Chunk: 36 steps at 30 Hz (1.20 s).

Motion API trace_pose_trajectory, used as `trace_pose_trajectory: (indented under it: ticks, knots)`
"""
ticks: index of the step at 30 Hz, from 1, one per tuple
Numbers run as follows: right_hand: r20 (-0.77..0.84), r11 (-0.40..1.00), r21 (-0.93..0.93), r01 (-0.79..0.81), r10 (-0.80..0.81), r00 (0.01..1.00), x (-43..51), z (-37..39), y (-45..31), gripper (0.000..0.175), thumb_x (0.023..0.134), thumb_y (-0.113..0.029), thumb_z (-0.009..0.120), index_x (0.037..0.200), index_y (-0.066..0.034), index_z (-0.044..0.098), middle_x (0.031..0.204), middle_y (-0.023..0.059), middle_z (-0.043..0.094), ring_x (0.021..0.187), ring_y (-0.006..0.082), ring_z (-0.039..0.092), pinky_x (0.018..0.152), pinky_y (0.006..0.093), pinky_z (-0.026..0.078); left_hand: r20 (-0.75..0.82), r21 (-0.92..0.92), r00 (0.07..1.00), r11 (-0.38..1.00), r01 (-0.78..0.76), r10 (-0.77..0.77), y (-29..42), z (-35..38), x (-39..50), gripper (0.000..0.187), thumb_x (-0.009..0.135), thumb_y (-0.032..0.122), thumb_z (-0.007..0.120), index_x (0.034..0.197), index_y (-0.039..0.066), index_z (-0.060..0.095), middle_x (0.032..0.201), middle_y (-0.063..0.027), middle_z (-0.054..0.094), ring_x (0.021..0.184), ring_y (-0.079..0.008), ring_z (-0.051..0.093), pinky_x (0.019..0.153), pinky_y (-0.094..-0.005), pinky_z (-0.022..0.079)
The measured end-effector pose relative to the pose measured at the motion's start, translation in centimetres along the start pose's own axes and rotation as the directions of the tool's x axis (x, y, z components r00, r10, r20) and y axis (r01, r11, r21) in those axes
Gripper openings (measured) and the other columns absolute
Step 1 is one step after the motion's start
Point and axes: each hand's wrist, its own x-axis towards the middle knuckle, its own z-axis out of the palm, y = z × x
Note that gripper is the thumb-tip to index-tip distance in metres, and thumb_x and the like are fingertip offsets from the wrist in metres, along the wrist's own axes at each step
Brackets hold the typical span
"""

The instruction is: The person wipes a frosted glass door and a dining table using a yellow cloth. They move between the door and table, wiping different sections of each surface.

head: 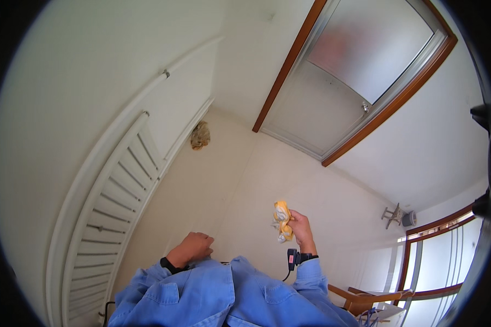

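Observation:
My right hand (302,229) grips a crumpled yellow-and-white cloth (284,222), held out in front of me above the pale floor (237,180). The cloth is bunched, and part of it hangs below the fingers. A dark device (292,259) with a cable sits by the band on my right wrist. In front of my blue jacket (212,286), my left hand (191,247) has its fingers curled. Its palm is hidden, and no object shows in it.
A white radiator (102,216) and a pipe (118,116) run along the left wall. Near that wall lies a crumpled brownish bundle (200,135). Ahead is a frosted-glass door (352,57) with a brown frame. At right are a small stool (393,216), a grey bucket (409,218) and a wooden chair (358,304).

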Motion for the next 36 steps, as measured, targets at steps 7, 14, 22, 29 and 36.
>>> trace_pose_trajectory:
  ticks: [7, 14, 22, 29, 36]
  knots:
    - [-0.138, 0.999, 0.034, -0.029, 0.034, 0.990, 5.7, -2.7, 0.2, 0.040, 0.087, 0.011, 0.055, 0.123, 0.0016, 0.069, 0.103, 0.0079, 0.073, 0.086, 0.0156, 0.070, 0.077, 0.0299, 0.058, 0.055, -0.035, 0.998, 0.999, -0.023, 0.025, -5.3, -1.8, 6.7, 0.027, 0.082, 0.027, 0.067, 0.096, 0.004, 0.066, 0.097, -0.0180, 0.071, 0.093, -0.0386, 0.068, 0.078, -0.0507, 0.055]
    - [-0.142, 0.983, 0.184, 0.007, 0.019, 0.990, 14.1, -7.9, 0.6, 0.042, 0.088, 0.013, 0.051, 0.125, 0.0021, 0.067, 0.104, 0.0084, 0.073, 0.087, 0.0161, 0.071, 0.078, 0.0301, 0.059, 0.204, -0.014, 0.979, 1.000, -0.008, 0.011, -7.2, -3.2, 16.2, 0.029, 0.084, 0.028, 0.067, 0.101, 0.005, 0.066, 0.099, -0.0171, 0.071, 0.097, -0.0382, 0.068, 0.081, -0.0501, 0.055]
    - [-0.227, 0.964, 0.254, 0.079, -0.020, 0.974, 27.5, -17.1, -2.2, 0.037, 0.089, 0.008, 0.051, 0.121, 0.0018, 0.069, 0.099, 0.0056, 0.072, 0.084, 0.0140, 0.069, 0.074, 0.0281, 0.056, 0.173, 0.070, 0.983, 0.994, -0.079, 0.066, -5.6, -10.0, 32.3, 0.028, 0.085, 0.027, 0.067, 0.101, 0.004, 0.065, 0.097, -0.0179, 0.071, 0.094, -0.0388, 0.067, 0.080, -0.0507, 0.054]
    - [-0.405, 0.922, 0.338, 0.190, -0.040, 0.913, 33.8, -24.6, -3.9, 0.035, 0.092, 0.006, 0.051, 0.123, 0.0017, 0.068, 0.099, 0.0039, 0.072, 0.084, 0.0119, 0.068, 0.073, 0.0281, 0.056, 0.207, 0.083, 0.961, 0.976, -0.203, 0.182, -3.6, -12.8, 44.0, 0.032, 0.085, 0.027, 0.067, 0.106, 0.004, 0.065, 0.101, -0.0172, 0.070, 0.099, -0.0379, 0.066, 0.084, -0.0500, 0.054]
    - [-0.500, 0.877, 0.398, 0.270, -0.040, 0.865, 38.8, -28.4, -4.1, 0.036, 0.092, 0.007, 0.050, 0.124, 0.0018, 0.067, 0.103, 0.0061, 0.072, 0.088, 0.0142, 0.068, 0.080, 0.0306, 0.058, 0.395, 0.130, 0.917, 0.984, -0.120, 0.060, -4.4, -14.6, 51.0, 0.033, 0.086, 0.029, 0.067, 0.109, 0.005, 0.065, 0.104, -0.0164, 0.071, 0.100, -0.0371, 0.067, 0.086, -0.0494, 0.054]
